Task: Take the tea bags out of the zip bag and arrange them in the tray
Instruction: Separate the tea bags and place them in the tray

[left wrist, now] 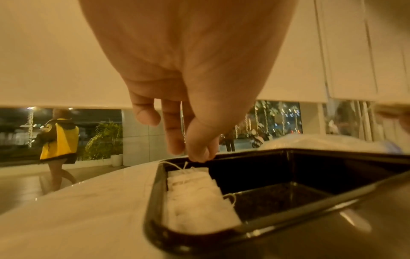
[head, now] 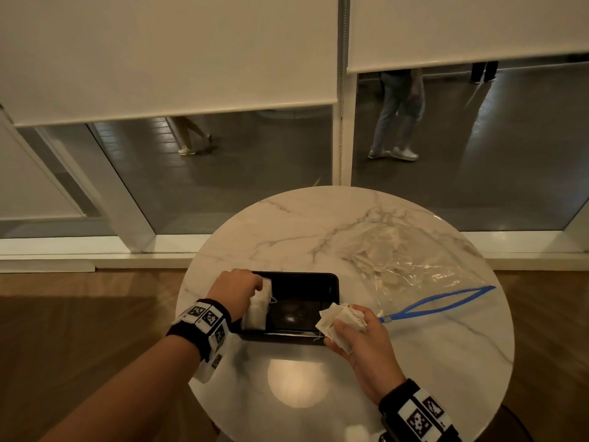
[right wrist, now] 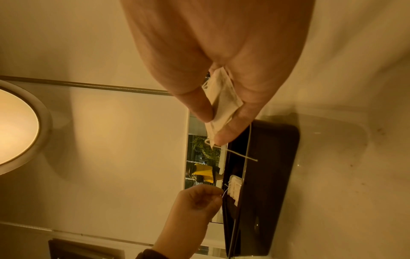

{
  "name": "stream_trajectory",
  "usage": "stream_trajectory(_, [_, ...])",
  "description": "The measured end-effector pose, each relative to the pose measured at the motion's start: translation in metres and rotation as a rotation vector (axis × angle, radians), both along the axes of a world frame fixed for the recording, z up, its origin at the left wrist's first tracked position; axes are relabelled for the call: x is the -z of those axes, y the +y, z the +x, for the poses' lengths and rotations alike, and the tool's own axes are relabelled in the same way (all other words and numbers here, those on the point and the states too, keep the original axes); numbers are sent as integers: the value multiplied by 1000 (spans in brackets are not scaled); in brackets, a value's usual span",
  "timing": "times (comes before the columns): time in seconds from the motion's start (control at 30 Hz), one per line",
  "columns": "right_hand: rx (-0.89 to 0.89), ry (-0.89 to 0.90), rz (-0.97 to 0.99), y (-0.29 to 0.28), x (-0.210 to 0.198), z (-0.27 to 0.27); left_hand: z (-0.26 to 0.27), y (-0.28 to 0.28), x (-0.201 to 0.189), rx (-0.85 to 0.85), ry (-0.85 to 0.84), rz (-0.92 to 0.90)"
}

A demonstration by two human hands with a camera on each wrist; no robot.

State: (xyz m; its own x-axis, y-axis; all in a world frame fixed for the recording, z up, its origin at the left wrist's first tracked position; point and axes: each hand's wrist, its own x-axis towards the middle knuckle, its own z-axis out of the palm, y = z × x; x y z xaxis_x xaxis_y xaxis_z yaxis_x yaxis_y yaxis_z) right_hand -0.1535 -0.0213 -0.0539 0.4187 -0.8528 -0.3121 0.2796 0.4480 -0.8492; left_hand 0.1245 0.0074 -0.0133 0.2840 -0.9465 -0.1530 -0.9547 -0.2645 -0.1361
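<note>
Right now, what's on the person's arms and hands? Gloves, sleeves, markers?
No gloves or sleeves: the left hand and right hand are bare, forearms too. Each wrist wears a black band carrying white square tags printed with black pixel patterns. No cables visible.

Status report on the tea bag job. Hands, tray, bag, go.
Left hand pinches a string over the row of tea bags in the black tray. Right hand grips loose tea bags. Zip bag open, more inside. Nothing blocking.

zip bag (head: 411, 263) contents perhaps tea bags, blurred
</note>
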Motion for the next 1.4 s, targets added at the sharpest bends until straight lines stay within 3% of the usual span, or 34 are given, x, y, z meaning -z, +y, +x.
stream_trajectory(0.13, [7, -1, 5, -1, 0, 0, -31, 27, 7, -63, 167, -154])
stream_trajectory(0.3, [-5, 3, 4, 1, -2, 1, -63, 52, 38, -106, 143, -76])
stream_trajectory(0.5, [22, -9, 20, 1, -4, 0, -66, 55, 53, -164, 130, -41])
stream_trajectory(1.1, [20, -42, 46, 5, -12, 1, -81, 57, 43, -231, 261, -31])
stream_trajectory(1.2, [-14, -88, 47, 4, -17, 0, -82, 58, 38, -209, 243, -116])
stream_trajectory(1.3, [-51, -150, 69, 4, -23, 0, -84, 59, 31, -146, 249, -313])
stream_trajectory(1.4, [-72, -150, 68, 7, -24, 3, -89, 58, 19, -181, 587, -582])
